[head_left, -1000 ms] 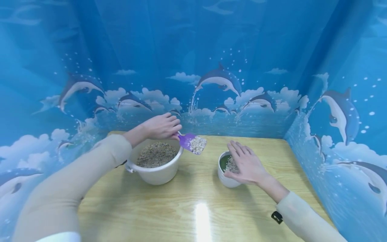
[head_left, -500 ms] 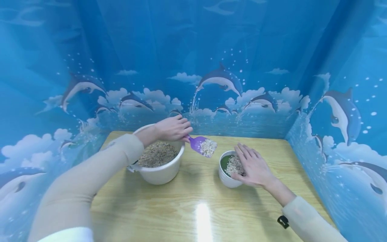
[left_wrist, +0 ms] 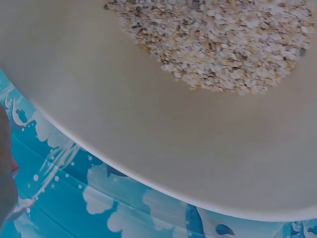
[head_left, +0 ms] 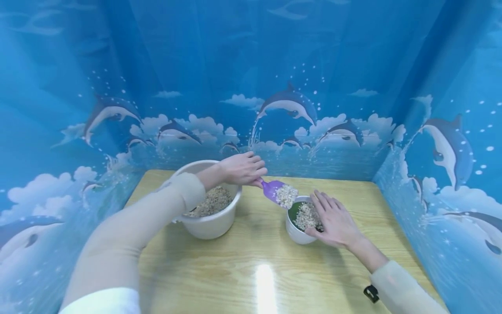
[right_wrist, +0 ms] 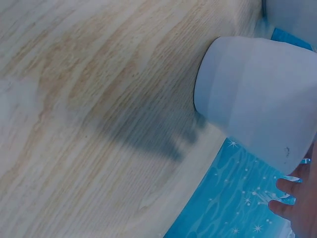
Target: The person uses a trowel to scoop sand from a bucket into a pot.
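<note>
My left hand (head_left: 244, 169) grips the handle of a small purple shovel (head_left: 269, 189), whose blade bears pale gravel (head_left: 286, 196). The blade's tip hangs at the left rim of a white pot (head_left: 299, 237). Green shows inside the pot, along with more pale gravel (head_left: 306, 216). My right hand (head_left: 335, 221) rests on the pot's right rim with its fingers straight; in the right wrist view its fingertips (right_wrist: 283, 209) are beside the pot's white wall (right_wrist: 252, 89). Under my left forearm stands a large white bucket (head_left: 209, 226) holding gravel (left_wrist: 223, 49).
Both containers stand on a wood-grain table (head_left: 219, 270), the bucket on the left and the pot on the right. Blue curtains (head_left: 219, 56) printed with dolphins enclose the table's back and sides. A black wrist strap piece (head_left: 371, 294) hangs by the right sleeve.
My left hand has carried the loaded shovel rightward from beside the bucket to the pot's rim. My right hand has shifted slightly right and down, and more of the pot's gravel shows.
</note>
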Demonstrator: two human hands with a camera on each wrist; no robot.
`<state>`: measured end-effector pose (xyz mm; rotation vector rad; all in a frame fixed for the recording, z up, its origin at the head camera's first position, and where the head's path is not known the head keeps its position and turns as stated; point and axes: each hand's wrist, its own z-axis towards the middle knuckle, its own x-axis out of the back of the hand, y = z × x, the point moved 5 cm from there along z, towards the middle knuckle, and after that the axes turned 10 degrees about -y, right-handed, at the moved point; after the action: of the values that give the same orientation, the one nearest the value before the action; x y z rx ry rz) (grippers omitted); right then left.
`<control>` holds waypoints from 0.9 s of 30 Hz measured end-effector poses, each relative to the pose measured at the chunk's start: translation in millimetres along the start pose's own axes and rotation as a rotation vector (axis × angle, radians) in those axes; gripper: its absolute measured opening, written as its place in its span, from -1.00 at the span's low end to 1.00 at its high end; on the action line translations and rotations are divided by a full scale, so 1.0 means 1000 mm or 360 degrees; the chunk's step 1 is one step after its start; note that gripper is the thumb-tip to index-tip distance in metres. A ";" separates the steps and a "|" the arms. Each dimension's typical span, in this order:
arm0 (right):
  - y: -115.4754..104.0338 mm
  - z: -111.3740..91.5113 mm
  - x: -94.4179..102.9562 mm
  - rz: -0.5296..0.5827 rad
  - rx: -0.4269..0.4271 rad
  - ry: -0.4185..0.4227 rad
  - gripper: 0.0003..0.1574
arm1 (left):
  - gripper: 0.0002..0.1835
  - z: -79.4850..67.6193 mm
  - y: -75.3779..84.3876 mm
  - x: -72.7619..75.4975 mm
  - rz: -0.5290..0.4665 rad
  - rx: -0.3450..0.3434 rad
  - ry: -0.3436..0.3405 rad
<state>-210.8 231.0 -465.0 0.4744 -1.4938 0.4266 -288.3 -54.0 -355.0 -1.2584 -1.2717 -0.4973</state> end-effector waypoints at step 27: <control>0.009 -0.009 -0.011 0.0120 -0.0087 0.0007 0.36 | -0.41 0.036 0.017 -0.006 0.0104 -0.0035 -0.0111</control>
<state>-208.2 243.6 -475.5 0.3747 -1.5187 0.4448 -290.7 -19.0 -374.6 -1.3413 -1.2817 -0.4246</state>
